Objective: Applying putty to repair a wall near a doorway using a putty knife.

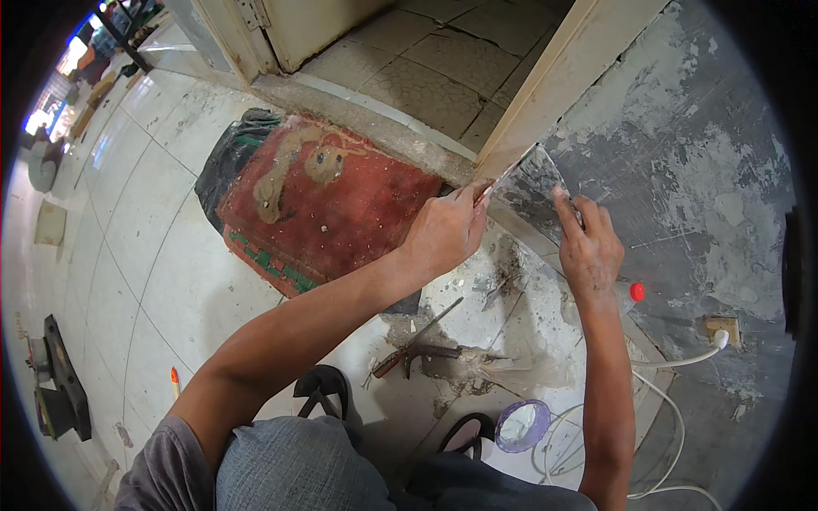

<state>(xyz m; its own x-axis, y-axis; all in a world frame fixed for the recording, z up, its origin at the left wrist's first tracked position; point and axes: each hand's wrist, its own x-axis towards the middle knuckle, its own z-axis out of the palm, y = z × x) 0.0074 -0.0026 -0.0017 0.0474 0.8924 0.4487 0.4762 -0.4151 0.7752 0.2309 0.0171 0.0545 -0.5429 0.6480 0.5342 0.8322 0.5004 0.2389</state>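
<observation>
My left hand point(445, 228) is closed round a thin, flat-bladed tool point(503, 177) with a reddish handle. Its narrow metal edge points up along the foot of the door frame point(532, 94). Close by, my right hand point(590, 247) has its fingers apart and bent, the fingertips at a dark grey, smeared patch point(532, 192) at the wall's corner. I cannot make out anything in that hand. Below my hands, a hammer point(434, 350) and a screwdriver point(417, 338) lie crossed on the floor. Grey residue is spread around them.
Left of the doorway lies a dirty red mat point(341, 204) over a black bag point(223, 166). A purple tub of white paste point(522, 426) stands near my right foot. White cable point(673, 407) runs from the wall socket point(722, 330). A red cap point(637, 292) shows beside my right wrist.
</observation>
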